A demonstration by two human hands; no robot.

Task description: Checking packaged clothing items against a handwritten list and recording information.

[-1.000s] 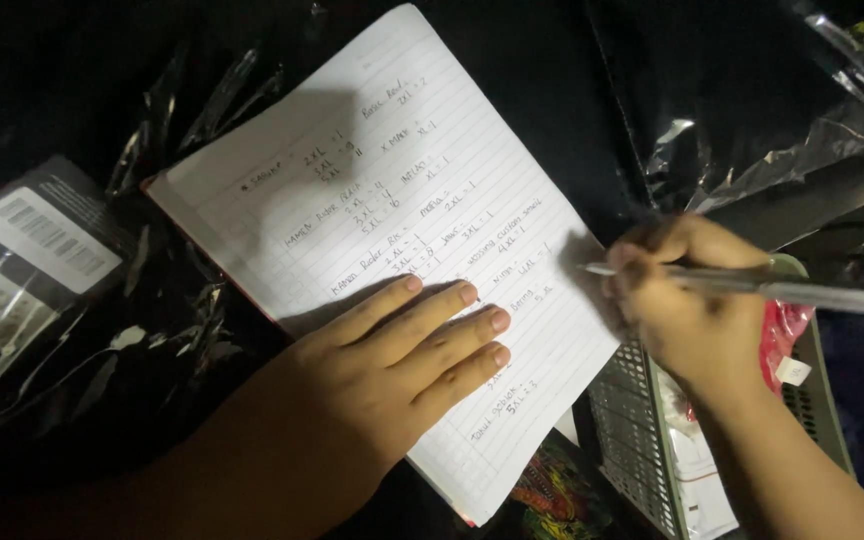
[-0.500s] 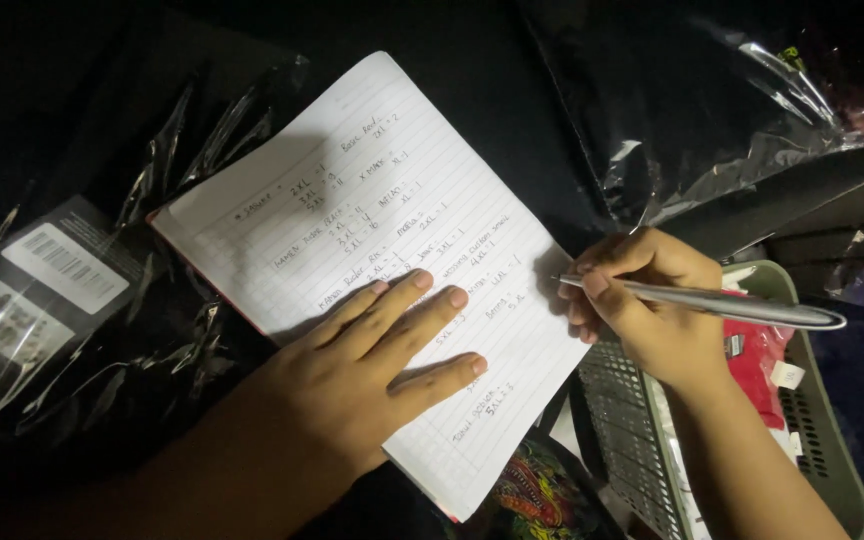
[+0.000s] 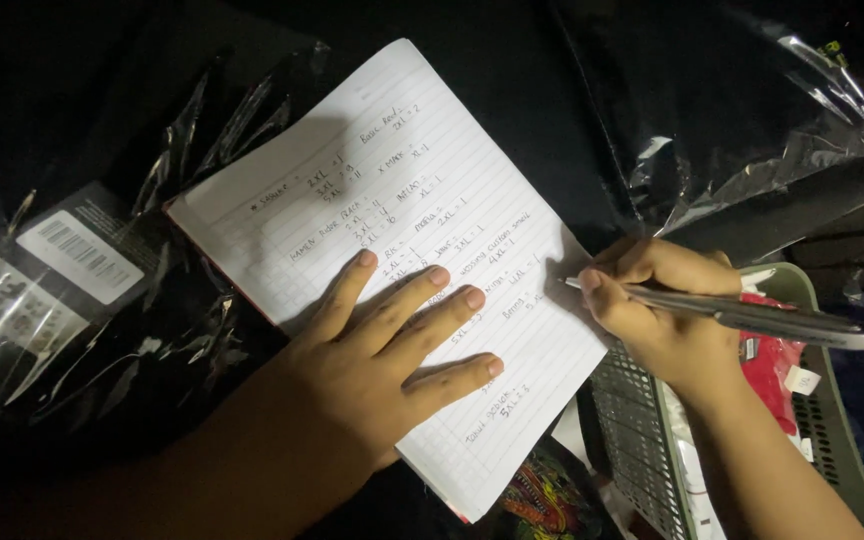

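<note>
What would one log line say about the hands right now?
left hand: flat on notebook | right hand: holds pen, tip at page edge | basket: under right wrist

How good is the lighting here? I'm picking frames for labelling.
Head view: one narrow light falls on the notebook and both hands, left and right; the surroundings drop to near black. Glare streaks the plastic bags; the left hand shadows the page; focus is sharp, with no motion blur.
</note>
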